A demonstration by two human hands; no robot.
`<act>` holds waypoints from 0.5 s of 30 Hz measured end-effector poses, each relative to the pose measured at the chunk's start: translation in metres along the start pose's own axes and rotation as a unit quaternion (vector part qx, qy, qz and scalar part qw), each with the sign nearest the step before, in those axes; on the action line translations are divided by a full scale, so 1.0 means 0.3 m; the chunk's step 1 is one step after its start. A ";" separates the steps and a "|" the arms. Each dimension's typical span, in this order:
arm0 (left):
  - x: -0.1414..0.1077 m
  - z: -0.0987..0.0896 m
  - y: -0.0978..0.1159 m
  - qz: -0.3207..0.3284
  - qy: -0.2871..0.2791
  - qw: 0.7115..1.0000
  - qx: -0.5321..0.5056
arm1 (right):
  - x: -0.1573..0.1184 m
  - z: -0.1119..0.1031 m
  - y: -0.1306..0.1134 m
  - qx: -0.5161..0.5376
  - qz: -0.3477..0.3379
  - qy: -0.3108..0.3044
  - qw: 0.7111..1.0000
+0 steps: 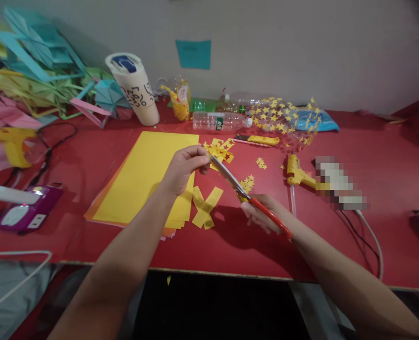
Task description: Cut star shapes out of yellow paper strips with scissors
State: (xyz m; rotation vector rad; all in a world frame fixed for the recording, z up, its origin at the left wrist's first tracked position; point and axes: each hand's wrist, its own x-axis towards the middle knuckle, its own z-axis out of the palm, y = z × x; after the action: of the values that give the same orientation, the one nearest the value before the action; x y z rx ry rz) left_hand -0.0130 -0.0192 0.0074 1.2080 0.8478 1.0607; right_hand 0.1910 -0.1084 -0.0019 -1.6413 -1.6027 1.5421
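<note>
My right hand [262, 212] grips a pair of scissors [230, 178] with red handles, their blades pointing up and left. My left hand [188, 167] is pinched at the blade tips, closed on what looks like a small piece of yellow paper, mostly hidden by the fingers. Behind the fingertips lies a pile of yellow paper scraps [225, 150] with star-shaped holes. Small cut yellow stars [247, 183] lie beside the scissors, and a few more stars [261, 163] farther right. Two crossed yellow paper strips [205, 208] rest below my left hand, next to a stack of yellow sheets [141, 174].
Along the wall stand a white tumbler [134, 89], a plastic bottle [219, 122] and a star-covered clear bottle [283, 118]. A utility knife [259, 140] and a yellow glue gun [296, 172] lie right; another glue gun [16, 141] and a purple power strip [30, 208] are left.
</note>
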 end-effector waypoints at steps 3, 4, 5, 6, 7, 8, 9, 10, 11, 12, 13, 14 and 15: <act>0.003 -0.012 0.006 -0.009 -0.006 1.000 0.012 | 0.002 -0.003 0.005 -0.011 -0.023 -0.012 1.000; 0.005 -0.015 0.007 -0.011 -0.006 1.000 0.015 | 0.002 -0.003 0.007 -0.014 -0.026 -0.014 0.999; 0.006 -0.017 0.008 -0.013 -0.006 1.000 0.017 | 0.002 -0.003 0.008 -0.017 -0.026 -0.014 0.999; 0.007 -0.018 0.008 -0.014 -0.006 1.000 0.019 | 0.002 -0.003 0.009 -0.019 -0.023 -0.014 0.999; 0.008 -0.019 0.008 -0.015 -0.006 1.000 0.020 | 0.002 -0.002 0.009 -0.020 -0.019 -0.014 1.000; 0.008 -0.020 0.007 -0.015 -0.006 1.000 0.021 | 0.002 -0.002 0.009 -0.019 -0.014 -0.014 1.000; 0.007 -0.020 0.007 -0.015 -0.006 1.000 0.021 | 0.001 -0.001 0.009 -0.019 -0.010 -0.014 1.000; 0.007 -0.019 0.007 -0.014 -0.005 1.000 0.020 | 0.001 -0.001 0.009 -0.018 -0.008 -0.014 1.000; 0.007 -0.019 0.007 -0.014 -0.004 1.000 0.019 | 0.001 -0.001 0.009 -0.018 -0.007 -0.013 1.000; 0.006 -0.018 0.007 -0.013 -0.003 1.000 0.018 | 0.002 -0.002 0.010 -0.017 -0.008 -0.013 1.000; 0.006 -0.017 0.007 -0.014 -0.001 1.000 0.017 | 0.002 -0.002 0.012 -0.016 -0.009 -0.012 1.000; 0.006 -0.016 0.007 -0.014 0.001 1.000 0.016 | 0.003 -0.002 0.013 -0.015 -0.009 -0.012 1.000; 0.006 -0.015 0.007 -0.015 0.002 1.000 0.015 | 0.003 -0.003 0.015 -0.014 -0.008 -0.013 1.000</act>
State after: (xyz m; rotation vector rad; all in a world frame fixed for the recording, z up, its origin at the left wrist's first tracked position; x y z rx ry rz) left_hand -0.0171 -0.0161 0.0088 1.2160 0.8852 1.0305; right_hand 0.1936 -0.1084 -0.0058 -1.6256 -1.6542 1.5445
